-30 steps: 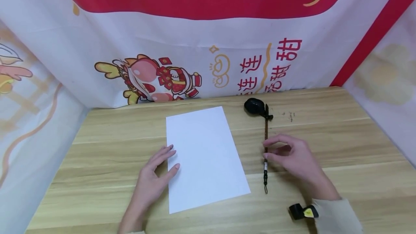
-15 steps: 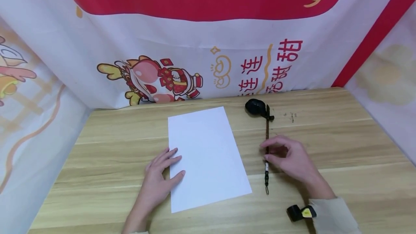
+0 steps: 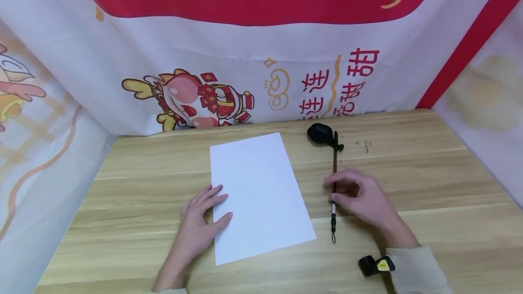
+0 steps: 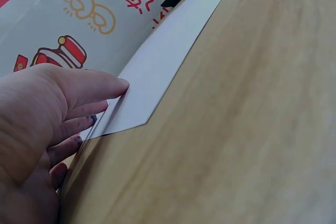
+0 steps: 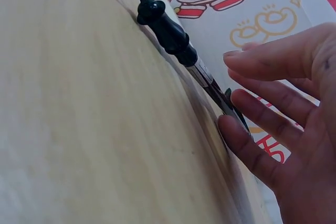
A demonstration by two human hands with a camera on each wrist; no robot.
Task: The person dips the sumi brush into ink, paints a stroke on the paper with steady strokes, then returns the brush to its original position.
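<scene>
A white sheet of paper (image 3: 261, 180) lies slightly askew on the wooden table. My left hand (image 3: 198, 226) rests at its left edge, fingers spread, with the fingertips over the paper. To the right lies a writing brush (image 3: 333, 210), its brown shaft running away from me and its black end and hanging loop towards me. The brush's far end meets a black rounded object (image 3: 320, 134). My right hand (image 3: 366, 198) hovers around the shaft, thumb and fingers loosely curved and apart. In the right wrist view the brush (image 5: 170, 32) passes beside the fingertips, not pinched.
Dark smudges (image 3: 366, 145) mark the table right of the black object. A printed white and red cloth (image 3: 245, 40) hangs behind the table, with more cloth at both sides. A black wrist camera (image 3: 376, 265) sits at my right sleeve.
My left hand has slid slightly right, further over the paper. The right hand has shifted a little left, its fingers reaching further across the brush. The brush and black object stay in place.
</scene>
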